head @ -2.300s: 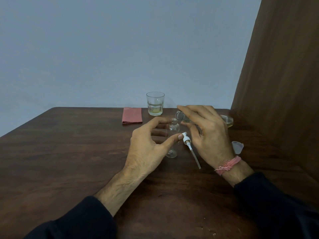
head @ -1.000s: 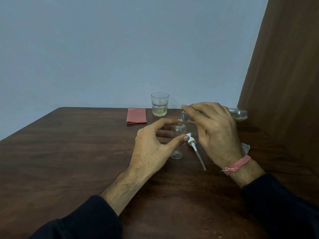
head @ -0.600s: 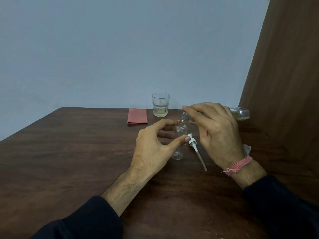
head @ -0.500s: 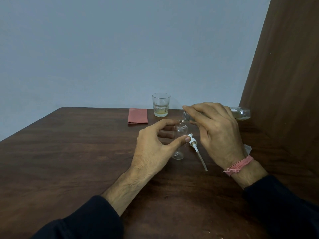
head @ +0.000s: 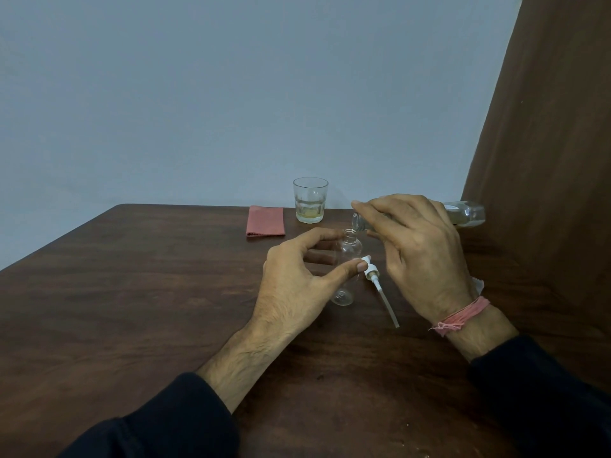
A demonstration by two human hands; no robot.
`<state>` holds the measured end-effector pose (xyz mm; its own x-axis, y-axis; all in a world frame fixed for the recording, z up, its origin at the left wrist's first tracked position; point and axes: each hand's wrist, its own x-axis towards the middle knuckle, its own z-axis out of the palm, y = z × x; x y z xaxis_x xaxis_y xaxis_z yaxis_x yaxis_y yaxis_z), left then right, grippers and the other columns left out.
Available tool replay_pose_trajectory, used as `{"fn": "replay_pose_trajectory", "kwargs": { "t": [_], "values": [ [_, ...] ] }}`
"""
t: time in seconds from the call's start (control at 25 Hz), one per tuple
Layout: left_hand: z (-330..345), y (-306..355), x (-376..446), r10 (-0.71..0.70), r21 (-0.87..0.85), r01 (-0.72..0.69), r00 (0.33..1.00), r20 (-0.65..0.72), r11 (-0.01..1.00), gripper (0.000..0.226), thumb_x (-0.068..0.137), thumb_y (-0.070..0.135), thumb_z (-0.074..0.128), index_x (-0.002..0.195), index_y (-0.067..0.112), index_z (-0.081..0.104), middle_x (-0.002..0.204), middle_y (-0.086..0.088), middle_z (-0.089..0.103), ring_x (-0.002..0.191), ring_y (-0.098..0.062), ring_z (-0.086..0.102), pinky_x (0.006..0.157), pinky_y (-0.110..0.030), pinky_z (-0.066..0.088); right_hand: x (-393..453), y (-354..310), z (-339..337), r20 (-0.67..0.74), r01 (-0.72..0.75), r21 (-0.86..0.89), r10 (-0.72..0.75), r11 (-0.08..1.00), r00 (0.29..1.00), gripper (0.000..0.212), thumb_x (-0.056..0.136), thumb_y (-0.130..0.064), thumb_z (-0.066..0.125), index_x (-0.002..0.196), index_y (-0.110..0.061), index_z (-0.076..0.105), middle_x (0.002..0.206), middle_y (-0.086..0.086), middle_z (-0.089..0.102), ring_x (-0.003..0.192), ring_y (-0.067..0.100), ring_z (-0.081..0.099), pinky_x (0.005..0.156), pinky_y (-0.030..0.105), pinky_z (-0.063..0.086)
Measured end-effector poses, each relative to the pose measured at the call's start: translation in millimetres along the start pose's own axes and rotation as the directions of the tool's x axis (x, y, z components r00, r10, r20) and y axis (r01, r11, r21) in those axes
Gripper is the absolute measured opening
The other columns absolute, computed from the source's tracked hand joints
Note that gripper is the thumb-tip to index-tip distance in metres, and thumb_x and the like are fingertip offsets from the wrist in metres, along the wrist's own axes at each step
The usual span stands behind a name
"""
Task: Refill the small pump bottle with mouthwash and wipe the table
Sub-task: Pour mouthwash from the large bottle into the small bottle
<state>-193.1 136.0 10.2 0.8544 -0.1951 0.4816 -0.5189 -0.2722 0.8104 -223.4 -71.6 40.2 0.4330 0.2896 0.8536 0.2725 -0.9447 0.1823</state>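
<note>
We find the small pump bottle (head: 346,259) upright near the table (head: 132,292) centre, uncapped, clear and apparently empty. Our left hand (head: 294,279) grips it at mid-body, thumb on the near side and fingers curled round the far side. Our right hand (head: 420,252), at 2 o'clock from the bottle, grips the tilted mouthwash bottle (head: 464,213), its mouth just over the small neck. We judge the small bottle light, thin-walled and easily tipped, so the mid-body hold is sound; the larger, part-filled bottle is heavier and smooth, best held round its middle. The pump head (head: 373,276) with its dip tube lies at 4 o'clock, touching or just beside the bottle. A tumbler (head: 310,200) and folded red cloth (head: 265,221) stand at 11 o'clock.
</note>
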Motion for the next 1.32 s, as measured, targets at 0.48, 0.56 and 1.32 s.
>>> {"fn": "replay_pose_trajectory", "kwargs": {
  "t": [0.48, 0.56, 1.32],
  "values": [
    [-0.2, -1.5, 0.7, -0.003, -0.013, 0.003, 1.000, 0.002, 1.000, 0.056, 0.079, 0.057, 0.099, 0.129, 0.041, 0.081, 0.115, 0.019, 0.084, 0.102, 0.001, 0.082, 0.090, -0.040, 0.071, 0.5, -1.3, -0.4, 0.000, -0.003, -0.004, 0.003, 1.000, 1.000, 0.068, 0.082, 0.011, 0.082, 0.144, -0.013, 0.069, 0.125, 0.004, 0.074, 0.119, 0.032, 0.065, 0.102, 0.047, 0.049],
    [0.2, -1.9, 0.3, 0.000, -0.014, 0.000, 1.000, -0.001, 1.000, 0.055, 0.078, 0.058, 0.099, 0.127, 0.042, 0.081, 0.114, 0.019, 0.084, 0.101, 0.001, 0.082, 0.088, -0.039, 0.071, 0.3, -2.1, -0.3, 0.003, -0.005, -0.001, 0.005, 1.000, 1.000, 0.068, 0.082, 0.011, 0.082, 0.144, -0.013, 0.069, 0.125, 0.005, 0.074, 0.119, 0.032, 0.065, 0.102, 0.048, 0.049],
    [-0.6, -3.4, 0.5, 0.021, -0.008, -0.021, 1.000, -0.008, 1.000, 0.053, 0.079, 0.060, 0.099, 0.125, 0.043, 0.080, 0.114, 0.020, 0.083, 0.101, 0.002, 0.081, 0.085, -0.037, 0.072, 0.2, -1.6, -0.3, 0.007, -0.006, -0.003, 0.006, 1.000, 1.000, 0.069, 0.081, 0.011, 0.082, 0.145, -0.014, 0.068, 0.128, 0.003, 0.073, 0.121, 0.030, 0.064, 0.103, 0.046, 0.049]
  ]
}}
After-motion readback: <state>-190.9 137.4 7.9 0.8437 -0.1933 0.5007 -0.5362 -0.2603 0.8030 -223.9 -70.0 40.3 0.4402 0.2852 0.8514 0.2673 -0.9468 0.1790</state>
